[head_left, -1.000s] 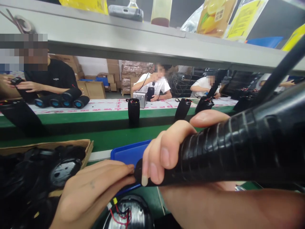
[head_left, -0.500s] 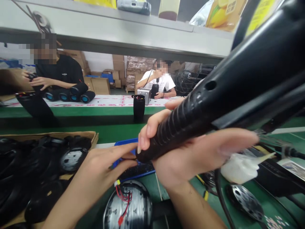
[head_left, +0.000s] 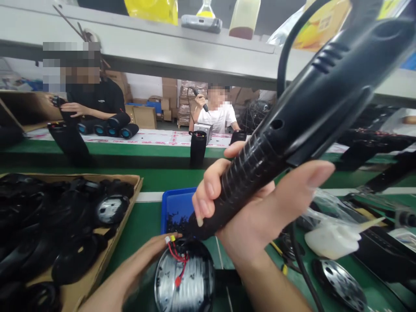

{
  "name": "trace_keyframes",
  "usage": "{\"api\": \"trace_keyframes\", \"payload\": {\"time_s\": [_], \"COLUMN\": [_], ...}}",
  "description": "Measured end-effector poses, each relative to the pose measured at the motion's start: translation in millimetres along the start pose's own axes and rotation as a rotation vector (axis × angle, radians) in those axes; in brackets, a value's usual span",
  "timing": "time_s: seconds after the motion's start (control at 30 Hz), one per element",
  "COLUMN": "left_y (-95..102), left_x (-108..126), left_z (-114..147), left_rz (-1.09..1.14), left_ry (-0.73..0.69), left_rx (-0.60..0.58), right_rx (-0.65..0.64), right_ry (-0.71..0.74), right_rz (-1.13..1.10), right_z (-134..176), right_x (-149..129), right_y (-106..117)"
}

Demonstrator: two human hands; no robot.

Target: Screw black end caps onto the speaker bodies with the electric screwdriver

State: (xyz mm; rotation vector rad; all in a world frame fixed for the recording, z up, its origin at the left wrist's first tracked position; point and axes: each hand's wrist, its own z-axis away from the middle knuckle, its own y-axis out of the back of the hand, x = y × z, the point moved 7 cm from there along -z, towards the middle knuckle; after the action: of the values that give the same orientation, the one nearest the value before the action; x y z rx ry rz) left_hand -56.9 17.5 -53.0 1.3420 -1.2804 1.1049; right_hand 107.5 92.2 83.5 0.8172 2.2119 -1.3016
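My right hand (head_left: 247, 212) is wrapped round the ribbed grip of a black electric screwdriver (head_left: 260, 160), which slants across the view with its near end low. Just beneath that end lies a round black part with a silvery face (head_left: 185, 281). Thin red wires (head_left: 178, 258) with small white and yellow connectors rest on it. My left hand (head_left: 152, 245) reaches to the upper left edge of this part; its fingertips are hidden behind the connectors and the part. Behind them stands a blue tray (head_left: 165, 208) holding small dark pieces, probably screws.
A cardboard box (head_left: 121, 229) of black round parts stands at left. To the right are a white squeeze bottle (head_left: 333, 238), another round part (head_left: 339, 284) and a cable (head_left: 302, 268). A shelf (head_left: 156, 37) crosses above. Two co-workers sit across the green line, near black cylinders (head_left: 198, 147).
My left hand has moved down from the blue tray and screwdriver end to the round part. The screwdriver stays in my right hand. The view has shifted slightly.
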Motion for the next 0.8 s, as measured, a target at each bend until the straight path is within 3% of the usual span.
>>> {"api": "trace_keyframes", "payload": {"time_s": [0.1,0.8], "left_y": [-12.1,-28.0], "left_x": [3,-9], "left_z": [2,2], "left_rz": [0.012,0.182], "left_ry": [0.049,0.11], "left_rx": [-0.011,-0.027], "right_rx": [-0.027,-0.102], "right_ry": [-0.012,-0.185], "right_rz": [-0.016,0.075], "right_z": [1,8], "right_x": [12,32], "right_y": [-1,-17]}}
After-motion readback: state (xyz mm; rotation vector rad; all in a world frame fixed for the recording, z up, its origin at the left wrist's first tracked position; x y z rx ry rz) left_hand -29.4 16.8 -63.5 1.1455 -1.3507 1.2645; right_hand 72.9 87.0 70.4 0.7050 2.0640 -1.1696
